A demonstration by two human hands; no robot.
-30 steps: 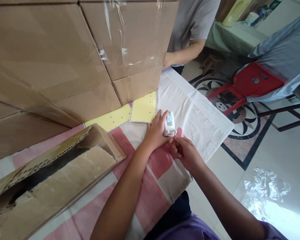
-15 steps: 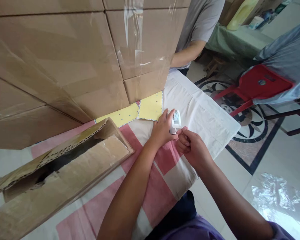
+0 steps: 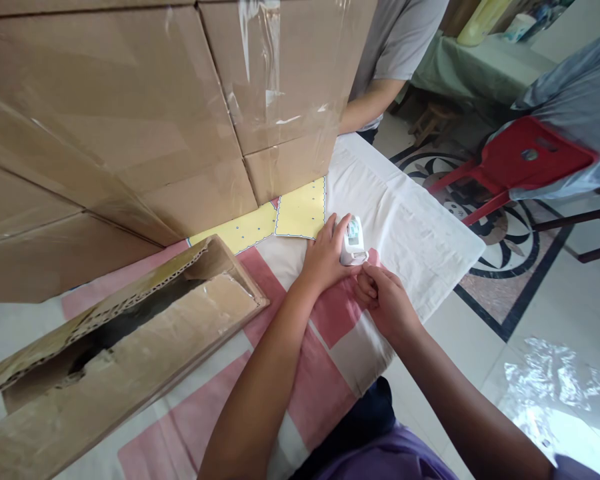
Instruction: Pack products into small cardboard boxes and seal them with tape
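Note:
A small white tape dispenser (image 3: 354, 243) with a clear window-like opening on its face rests on the cloth-covered table. My left hand (image 3: 326, 253) is wrapped around its left side, fingers over the top. Close by, at the dispenser's lower right edge, my right hand (image 3: 383, 293) has thumb and forefinger pinched, the other fingers curled in. Whatever lies in that pinch, possibly a tape end, is too small to make out. Beyond my left hand lie yellow dotted sheets (image 3: 301, 210), partly under the stacked cartons.
Taped brown cartons (image 3: 285, 80) rise high at the back left. An opened long cardboard box (image 3: 145, 347) lies to my left on the checked cloth. Another person's arm (image 3: 367, 110) reaches behind the cartons. A red chair (image 3: 535, 157) and crumpled clear plastic (image 3: 555, 373) are right.
The dispenser has tilted slightly, its lower edge now turned more toward my right hand. My right hand stays pinched beside it, shifted very little. The camera view has moved slightly.

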